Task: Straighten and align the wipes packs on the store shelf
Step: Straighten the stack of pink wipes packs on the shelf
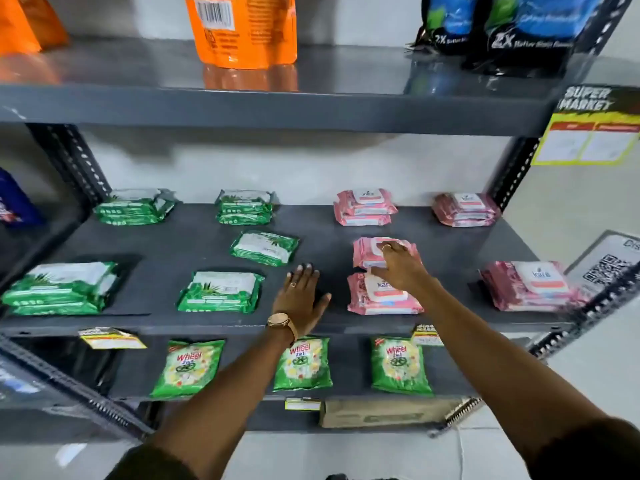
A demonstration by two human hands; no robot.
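Middle shelf (173,244), dark grey metal, holds all the wipes packs. Left half green: stack at 9 o'clock front (60,289), stack at 10 o'clock rear (133,207), second rear stack (244,207) at 11, single green pack (265,247) rotated off-square just below it, front green stack (220,292) slightly skewed. Green packs: leaf print, white label panel.

Left hand (301,296) flat on bare shelf between green and pink, fingers spread, palm down, grasping nothing. Watch on wrist.

Right half pink: rear stack (363,207) at 12, mid pink pack (377,252), front pink stack (382,296) touching it. Right hand (398,265) lies across the mid pack, fingertips on its white flip lid; clenched or just resting, cannot tell. Further right: rear stack (464,209) at 1 o'clock, front stack (526,285) at 3, tilted.

Lower shelf: three green detergent pouches (188,368).
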